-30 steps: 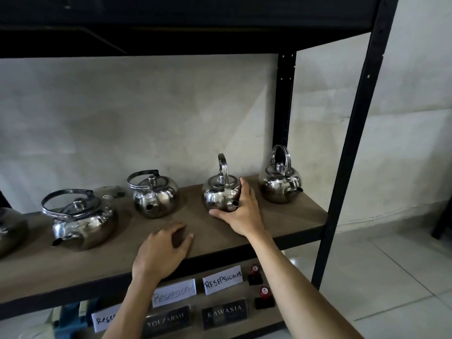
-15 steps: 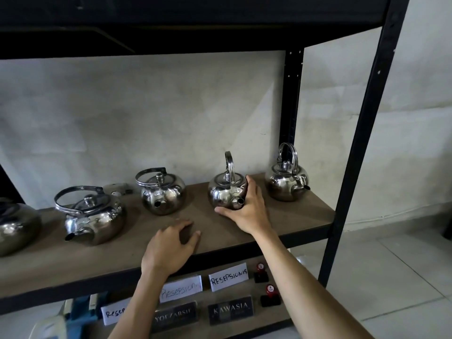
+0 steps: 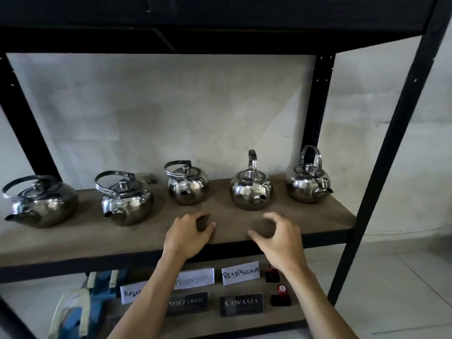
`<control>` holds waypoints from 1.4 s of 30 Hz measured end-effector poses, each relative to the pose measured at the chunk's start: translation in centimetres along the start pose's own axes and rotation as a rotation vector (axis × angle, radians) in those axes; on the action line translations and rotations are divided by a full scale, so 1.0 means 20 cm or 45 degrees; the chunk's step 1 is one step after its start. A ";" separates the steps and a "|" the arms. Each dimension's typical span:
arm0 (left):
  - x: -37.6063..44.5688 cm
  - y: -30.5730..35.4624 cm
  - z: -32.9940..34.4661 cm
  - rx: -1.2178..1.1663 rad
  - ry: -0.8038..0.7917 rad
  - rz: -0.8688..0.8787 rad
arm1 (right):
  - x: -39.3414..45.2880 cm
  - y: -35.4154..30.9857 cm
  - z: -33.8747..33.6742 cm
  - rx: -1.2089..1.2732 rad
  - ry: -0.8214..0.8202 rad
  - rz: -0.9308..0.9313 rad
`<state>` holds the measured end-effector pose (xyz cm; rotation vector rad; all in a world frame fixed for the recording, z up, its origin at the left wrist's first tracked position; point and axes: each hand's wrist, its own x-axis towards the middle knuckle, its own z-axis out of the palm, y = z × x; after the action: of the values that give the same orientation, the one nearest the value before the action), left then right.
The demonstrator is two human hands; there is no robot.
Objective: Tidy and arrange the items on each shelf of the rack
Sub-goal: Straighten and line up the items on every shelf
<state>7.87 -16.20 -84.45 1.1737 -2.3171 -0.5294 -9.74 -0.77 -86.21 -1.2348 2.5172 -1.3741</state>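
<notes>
Kettles stand in a row along the middle shelf (image 3: 318,223) of the rack (image 3: 381,167), five of them, all upright and apart from one another. The far-left kettle (image 3: 41,204) and the second kettle (image 3: 127,201) have their handles folded down and spouts aimed left-front; the middle kettle (image 3: 187,185) points its spout at you. The fourth kettle (image 3: 250,189) and the far-right kettle (image 3: 308,184) carry their handles upright.

Your left hand (image 3: 186,237) and right hand (image 3: 278,241) hover over the shelf's front edge, fingers loosely curled and holding nothing; neither touches a kettle.

By the look of it, spacing on this shelf is close to finished, though spouts and handles do not yet match. The lower shelf (image 3: 281,319) with its paper labels (image 3: 241,272), dark nameplates (image 3: 241,304), red-topped stamps (image 3: 281,296) and a blue-and-cream object (image 3: 73,311) seems left to you.
</notes>
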 end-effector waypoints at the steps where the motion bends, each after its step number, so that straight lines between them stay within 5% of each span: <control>1: -0.01 -0.01 -0.01 0.010 0.006 -0.010 | -0.03 -0.01 0.01 0.021 -0.009 -0.026; 6: -0.05 -0.04 -0.03 0.058 0.049 -0.026 | -0.05 -0.14 0.13 0.108 -0.053 -0.121; 12: -0.05 -0.07 -0.01 0.083 0.112 0.020 | 0.05 -0.10 0.09 0.085 0.261 0.036; 20: -0.05 -0.08 0.02 0.109 0.138 0.035 | 0.39 -0.06 0.06 0.040 -0.117 0.101; 31: -0.06 -0.04 0.00 0.098 0.148 0.029 | 0.44 -0.01 0.19 0.104 0.074 0.015; 42: -0.07 -0.04 0.00 0.095 0.125 0.021 | 0.38 -0.06 0.13 0.010 -0.012 0.081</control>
<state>9.07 -15.48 -85.09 1.1871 -2.2779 -0.3734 -13.34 -7.78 -84.45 -1.1469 2.5186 -1.3603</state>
